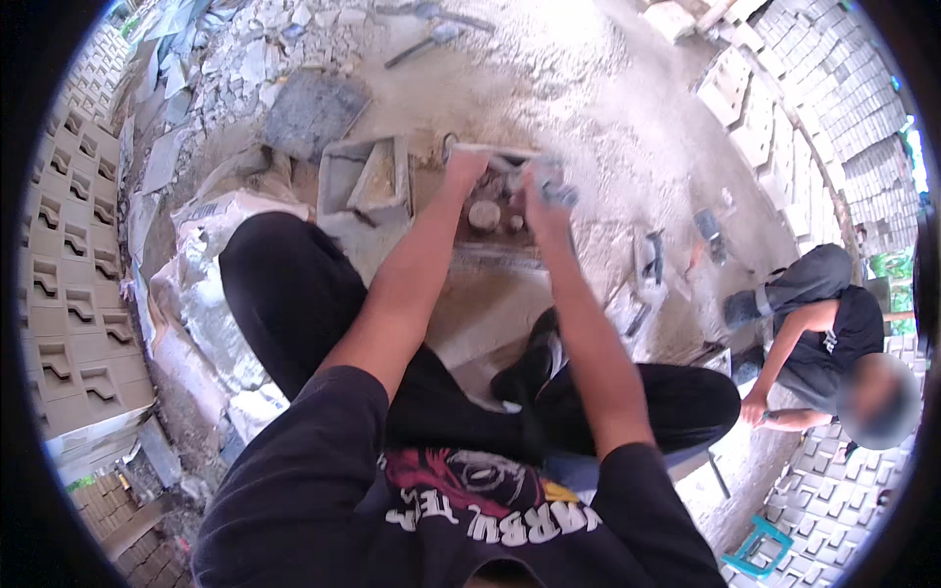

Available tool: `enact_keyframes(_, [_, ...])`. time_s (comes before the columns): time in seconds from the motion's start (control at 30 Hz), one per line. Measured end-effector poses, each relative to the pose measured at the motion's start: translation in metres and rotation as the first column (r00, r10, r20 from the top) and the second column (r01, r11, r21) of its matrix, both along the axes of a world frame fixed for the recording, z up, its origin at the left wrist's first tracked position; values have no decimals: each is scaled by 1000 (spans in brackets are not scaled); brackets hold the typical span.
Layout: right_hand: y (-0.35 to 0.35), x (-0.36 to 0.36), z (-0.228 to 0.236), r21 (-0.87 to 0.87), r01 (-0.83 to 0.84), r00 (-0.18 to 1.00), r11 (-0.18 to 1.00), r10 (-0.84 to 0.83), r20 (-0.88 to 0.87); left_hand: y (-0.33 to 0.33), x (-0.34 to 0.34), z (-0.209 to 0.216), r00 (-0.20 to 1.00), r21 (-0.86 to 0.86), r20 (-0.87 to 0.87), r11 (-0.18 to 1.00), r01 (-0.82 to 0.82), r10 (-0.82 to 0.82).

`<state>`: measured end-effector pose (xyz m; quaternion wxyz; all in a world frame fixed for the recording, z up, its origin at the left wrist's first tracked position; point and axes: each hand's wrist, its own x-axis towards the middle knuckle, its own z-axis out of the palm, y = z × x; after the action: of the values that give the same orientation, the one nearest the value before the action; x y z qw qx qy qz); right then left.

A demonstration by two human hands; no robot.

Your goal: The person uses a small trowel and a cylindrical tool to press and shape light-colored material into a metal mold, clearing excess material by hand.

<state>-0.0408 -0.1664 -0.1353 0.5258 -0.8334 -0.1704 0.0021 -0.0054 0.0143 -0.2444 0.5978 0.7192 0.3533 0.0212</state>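
Note:
Between my knees lies a boxy mould (500,257) with round pieces (484,215) inside it, dusty and brownish. My left hand (469,171) is closed on the left end of a grey metal bar or rim (510,152) along the mould's far side. Over the right end, my right hand (537,192) is closed too, smeared by motion, with a grey lump or part (563,193) at its fingers. What exactly the right fingers wrap is hard to make out. Both forearms reach forward, roughly parallel.
Left of the mould stands a grey concrete trough (407,186) with a slab in it; a dark flat board (316,113) lies beyond. Tools (441,34) rest on the powdery ground. Stacked blocks (74,284) line the left. A co-worker (833,314) sits right, near a teal stool (759,549).

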Motion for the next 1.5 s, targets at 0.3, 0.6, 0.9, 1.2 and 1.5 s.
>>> enact_keyframes(0.3, [-68, 29, 42, 712, 382, 868, 589, 36, -495, -42, -46, 108, 850, -537, 285, 661, 524, -443])
enact_keyframes(0.6, [-117, 16, 6, 627, 408, 800, 663, 71, -596, 3, -66, 32, 967, -132, 11, 958, 254, -255])
enact_keyframes(0.9, [-133, 4, -7, 511, 299, 839, 806, 34, -543, -22, -70, 12, 899, 543, 18, 759, 359, -438])
enact_keyframes(1.2, [-134, -1, -15, 589, 331, 819, 737, 86, -567, -18, -77, 13, 917, 474, 35, 815, 334, -396])
enact_keyframes(1.5, [-131, -5, -12, 594, 320, 820, 738, 98, -564, -18, -78, 10, 927, 467, 73, 834, 295, -369])
